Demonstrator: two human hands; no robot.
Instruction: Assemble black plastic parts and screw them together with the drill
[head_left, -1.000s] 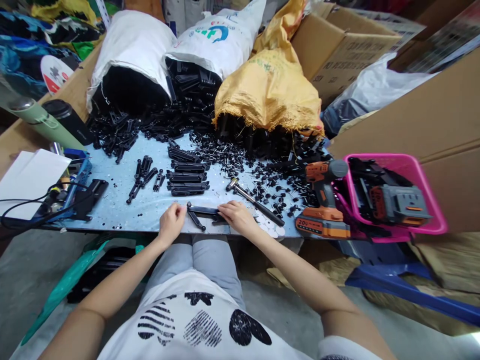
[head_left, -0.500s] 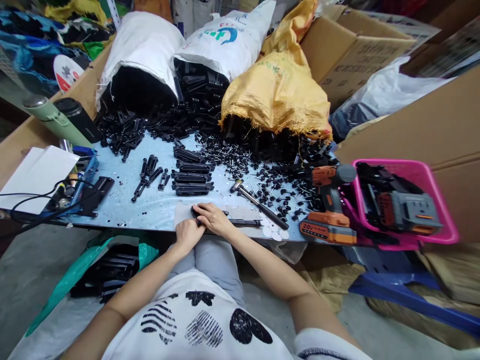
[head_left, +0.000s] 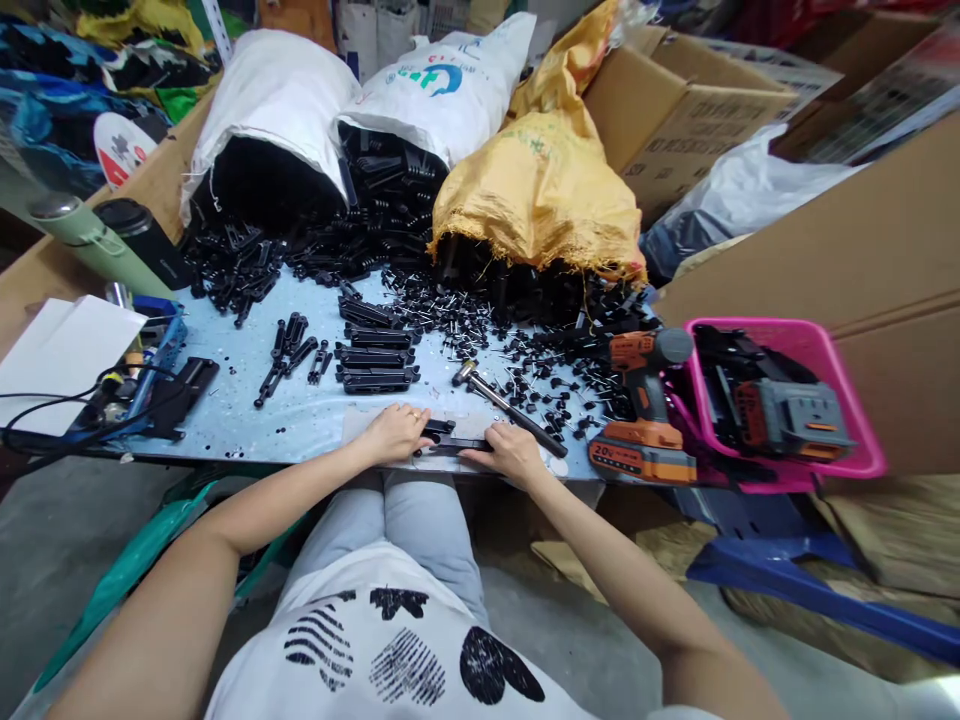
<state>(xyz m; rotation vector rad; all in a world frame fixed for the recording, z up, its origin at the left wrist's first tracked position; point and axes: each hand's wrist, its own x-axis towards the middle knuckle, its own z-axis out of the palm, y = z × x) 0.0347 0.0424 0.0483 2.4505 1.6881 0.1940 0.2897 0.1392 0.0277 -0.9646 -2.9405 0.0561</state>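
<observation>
At the table's front edge, my left hand (head_left: 397,433) has its fingers curled over the left end of a black plastic part (head_left: 441,427). My right hand (head_left: 511,452) pinches the right end of a long black plastic bar (head_left: 461,444), which lies across a grey board (head_left: 360,420). Both parts' ends are hidden under my fingers. Just beyond my right hand lies a hammer (head_left: 517,412), its head to the upper left. Several assembled black parts (head_left: 377,380) are stacked in a row behind my left hand.
Heaps of black pins (head_left: 525,375) spread below a yellow sack (head_left: 536,190). An orange cordless drill (head_left: 645,400) stands beside a pink basket (head_left: 862,430) at right. At left are a blue tray (head_left: 176,335), cables and a green flask (head_left: 94,240). Two white sacks spill black parts at the back.
My hands were together over the black part on the board. Now they are apart, the left at its left end and the right on the bar's right end. The view has shifted slightly.
</observation>
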